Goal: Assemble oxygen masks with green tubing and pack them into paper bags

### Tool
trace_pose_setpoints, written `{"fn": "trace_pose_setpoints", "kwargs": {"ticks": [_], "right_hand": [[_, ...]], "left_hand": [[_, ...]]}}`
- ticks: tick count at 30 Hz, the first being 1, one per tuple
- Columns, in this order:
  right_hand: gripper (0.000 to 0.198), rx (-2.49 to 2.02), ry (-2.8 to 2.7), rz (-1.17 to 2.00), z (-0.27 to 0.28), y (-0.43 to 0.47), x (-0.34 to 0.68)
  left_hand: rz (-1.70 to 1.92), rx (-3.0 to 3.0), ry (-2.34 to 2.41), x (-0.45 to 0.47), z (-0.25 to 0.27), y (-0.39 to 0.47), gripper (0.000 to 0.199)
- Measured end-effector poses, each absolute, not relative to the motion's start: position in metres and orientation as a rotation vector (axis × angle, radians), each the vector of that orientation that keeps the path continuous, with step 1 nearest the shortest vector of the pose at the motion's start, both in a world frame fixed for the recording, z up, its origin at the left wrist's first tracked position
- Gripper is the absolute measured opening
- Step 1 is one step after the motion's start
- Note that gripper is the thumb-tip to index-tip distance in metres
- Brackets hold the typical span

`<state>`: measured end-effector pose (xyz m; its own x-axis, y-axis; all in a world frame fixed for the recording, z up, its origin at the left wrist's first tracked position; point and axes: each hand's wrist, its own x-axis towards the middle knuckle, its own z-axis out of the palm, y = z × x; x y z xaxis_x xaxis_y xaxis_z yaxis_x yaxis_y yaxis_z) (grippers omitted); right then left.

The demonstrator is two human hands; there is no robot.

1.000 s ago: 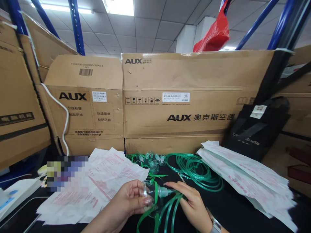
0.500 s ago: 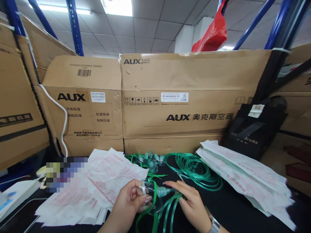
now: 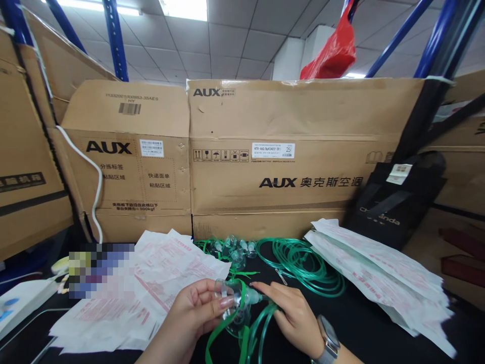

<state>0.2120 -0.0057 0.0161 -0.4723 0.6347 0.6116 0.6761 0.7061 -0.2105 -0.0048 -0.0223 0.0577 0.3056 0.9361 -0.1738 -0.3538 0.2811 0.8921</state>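
A clear oxygen mask [image 3: 240, 319] with a green strap [image 3: 216, 336] is in front of me at the lower middle. My left hand [image 3: 206, 307] pinches the mask's edge between thumb and fingers. From the mask a pale connector [image 3: 253, 296] points right toward my right hand [image 3: 291, 313]. That hand is closed around green oxygen tubing [image 3: 259, 331], whose loops hang below it; the exact grip at the connector is partly hidden by the fingers. A watch sits on my right wrist.
Behind my hands lie several more masks [image 3: 237, 255] and a coil of green tubing [image 3: 303, 273]. Printed white bags [image 3: 170, 273] are piled at left, and another stack of bags [image 3: 382, 278] lies at right. Cardboard boxes [image 3: 303, 116] wall the back; a black bag [image 3: 394, 202] leans there.
My left hand has turned the mask slightly, its thumb now lying further across it. My right hand has shifted a little left and down, still at the tubing.
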Motion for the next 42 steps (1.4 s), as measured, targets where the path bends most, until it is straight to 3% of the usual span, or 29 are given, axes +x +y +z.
{"fn": "trace_pose_setpoints", "kwargs": {"ticks": [7,12,19,23,28,33,42], "right_hand": [[0.053,-1.442,-2.372,0.006,0.012,0.014,0.209],[0.074,-1.287,-2.357,0.502,0.023,0.013,0.221],[0.039,-1.089,-2.053,0.799,0.047,0.009,0.194],[0.039,-0.936,-2.177,0.97,0.046,0.019,0.176],[0.029,-0.924,-1.985,1.158,0.035,0.026,0.172],[0.033,-0.911,-1.799,1.349,0.031,0.02,0.169],[0.038,-0.98,-1.748,1.296,0.023,0.016,0.166]], "left_hand": [[1.1,0.845,0.865,0.001,0.025,-0.004,0.03],[1.163,0.9,1.009,0.003,0.015,0.006,0.037],[1.264,1.259,1.034,0.009,0.005,0.004,0.036],[1.271,1.309,1.029,0.011,0.001,0.0,0.049],[1.249,1.287,1.02,0.017,0.001,-0.005,0.051],[1.239,1.24,0.951,0.023,0.0,-0.011,0.047],[0.967,1.282,0.908,0.01,-0.004,0.0,0.027]]}}
